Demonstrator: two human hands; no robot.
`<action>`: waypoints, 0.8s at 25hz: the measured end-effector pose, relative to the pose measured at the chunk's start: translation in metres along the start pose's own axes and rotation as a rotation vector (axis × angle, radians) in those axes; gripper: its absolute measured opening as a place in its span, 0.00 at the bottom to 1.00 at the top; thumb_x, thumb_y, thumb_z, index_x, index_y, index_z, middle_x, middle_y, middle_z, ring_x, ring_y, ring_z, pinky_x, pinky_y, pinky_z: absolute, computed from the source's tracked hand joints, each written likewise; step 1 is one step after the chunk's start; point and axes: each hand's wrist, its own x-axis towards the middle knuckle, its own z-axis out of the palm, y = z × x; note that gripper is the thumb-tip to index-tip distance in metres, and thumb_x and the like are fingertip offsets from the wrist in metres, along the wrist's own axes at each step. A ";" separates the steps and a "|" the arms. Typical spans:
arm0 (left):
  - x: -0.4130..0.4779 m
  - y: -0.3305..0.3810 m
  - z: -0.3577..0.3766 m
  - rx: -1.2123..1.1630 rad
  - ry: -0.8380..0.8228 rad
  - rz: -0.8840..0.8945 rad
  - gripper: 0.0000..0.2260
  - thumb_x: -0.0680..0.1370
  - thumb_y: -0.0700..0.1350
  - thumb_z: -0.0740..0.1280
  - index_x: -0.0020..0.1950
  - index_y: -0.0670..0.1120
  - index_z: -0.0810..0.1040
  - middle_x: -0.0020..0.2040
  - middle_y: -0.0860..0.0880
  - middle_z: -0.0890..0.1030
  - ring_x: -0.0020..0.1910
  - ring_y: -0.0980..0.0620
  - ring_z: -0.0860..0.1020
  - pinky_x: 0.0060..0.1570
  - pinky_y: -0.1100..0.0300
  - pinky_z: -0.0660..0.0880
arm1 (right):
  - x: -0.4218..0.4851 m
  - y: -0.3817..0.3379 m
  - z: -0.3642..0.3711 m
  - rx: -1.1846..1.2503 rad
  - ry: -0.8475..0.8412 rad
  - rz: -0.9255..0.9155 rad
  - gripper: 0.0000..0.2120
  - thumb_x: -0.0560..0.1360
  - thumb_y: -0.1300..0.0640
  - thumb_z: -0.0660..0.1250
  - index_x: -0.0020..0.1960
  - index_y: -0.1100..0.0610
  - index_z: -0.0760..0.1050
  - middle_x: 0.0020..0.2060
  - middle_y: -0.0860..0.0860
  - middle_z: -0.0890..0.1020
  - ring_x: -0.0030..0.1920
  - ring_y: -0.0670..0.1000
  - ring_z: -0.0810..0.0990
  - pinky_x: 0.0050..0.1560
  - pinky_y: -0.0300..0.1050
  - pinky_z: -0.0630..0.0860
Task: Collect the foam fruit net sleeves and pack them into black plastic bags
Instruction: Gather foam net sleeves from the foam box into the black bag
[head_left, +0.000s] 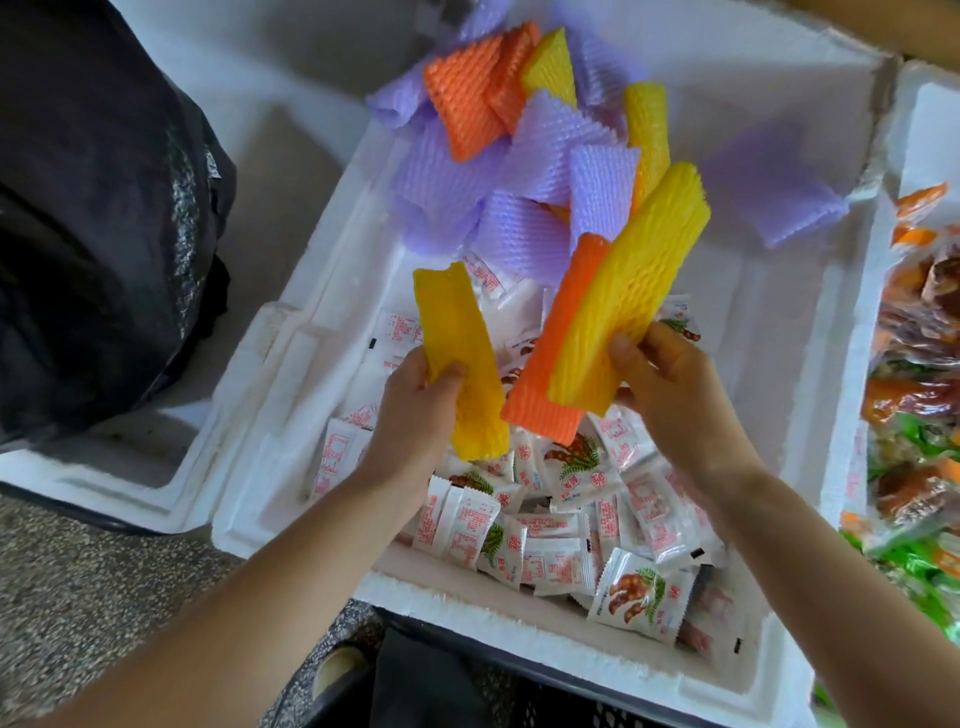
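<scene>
Presently, entries from left to right.

1. Black plastic bag (93, 218): stands at the far left, outside the foam box (291, 395). I cannot see its mouth.
2. Left hand (415, 410): closed around the left yellow sleeve (457, 353). My thumb lies across its front and my other fingers (447, 375) are curled behind it. I hold it just below the middle, so the upper end stands free and the lower end hangs below my palm.
3. Loose sleeves (519, 171): purple, orange and yellow, heaped at the far end of the box beyond both hands. Neither hand touches them.
4. Sachets (545, 530): fill the box floor under my wrists. They are not part of the task.
5. Right hand (670, 384): pinches two sleeves together near their lower ends, the orange sleeve (556, 353) and the right yellow sleeve (634, 280). They touch side by side, with the yellow one nearer my thumb, and their long upper ends fan upward.
6. Second foam box (904, 156): at the right edge, holding coloured snack packets.

Handling note, my judgement: I should stack all three sleeves flat in one hand and squeeze them lightly, since the foam springs back. That frees the other hand to gather the heap or open the bag. Nothing is packed yet.
</scene>
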 end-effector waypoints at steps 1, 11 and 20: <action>0.001 0.003 0.004 -0.037 -0.025 -0.017 0.08 0.82 0.45 0.57 0.57 0.50 0.74 0.53 0.49 0.81 0.55 0.46 0.79 0.57 0.47 0.75 | 0.000 -0.001 0.004 -0.033 -0.058 0.004 0.12 0.80 0.55 0.59 0.52 0.64 0.75 0.48 0.60 0.81 0.48 0.58 0.80 0.52 0.47 0.79; 0.011 0.004 -0.009 -0.039 -0.113 0.128 0.08 0.76 0.47 0.67 0.50 0.58 0.71 0.47 0.58 0.80 0.39 0.63 0.81 0.32 0.70 0.76 | 0.064 0.001 0.013 -0.287 0.213 -0.176 0.26 0.77 0.51 0.65 0.70 0.60 0.63 0.60 0.54 0.73 0.61 0.48 0.72 0.61 0.43 0.70; 0.017 0.005 -0.009 -0.056 -0.037 0.098 0.06 0.77 0.47 0.66 0.48 0.58 0.71 0.44 0.59 0.78 0.41 0.62 0.78 0.35 0.67 0.74 | 0.083 0.004 0.005 -0.138 0.230 -0.109 0.15 0.74 0.51 0.67 0.46 0.64 0.75 0.35 0.51 0.76 0.38 0.51 0.72 0.36 0.40 0.68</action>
